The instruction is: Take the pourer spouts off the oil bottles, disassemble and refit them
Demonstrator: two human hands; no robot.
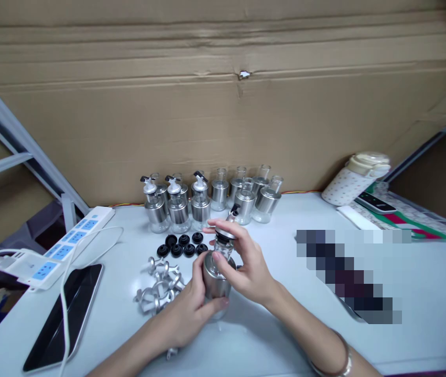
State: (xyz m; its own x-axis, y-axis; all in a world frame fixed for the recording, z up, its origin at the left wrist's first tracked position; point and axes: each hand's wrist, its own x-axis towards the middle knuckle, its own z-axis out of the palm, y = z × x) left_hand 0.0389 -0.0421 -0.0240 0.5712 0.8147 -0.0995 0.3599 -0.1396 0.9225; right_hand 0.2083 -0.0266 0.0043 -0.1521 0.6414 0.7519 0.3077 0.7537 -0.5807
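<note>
A glass bottle with a brushed-metal sleeve [218,283] stands slightly tilted in front of me, my left hand [183,314] wrapped around its body. At its neck, my right hand [252,262] grips a pour spout [226,233] with a black flip tip, the thumb lying toward the bottle's shoulder. My palm side hides part of the neck. Several black stoppers [183,246] lie in rows just beyond my left hand. Beside that hand is a heap of loose silvery spout parts [162,285].
Behind are bottles with spouts [179,212] and open-necked bottles [244,203]. At left lie a power strip [77,241], a white cable [64,303] and a black tablet-like device [65,319]. A dotted tumbler [352,180] leans at the back right; a blurred-out object lies nearer.
</note>
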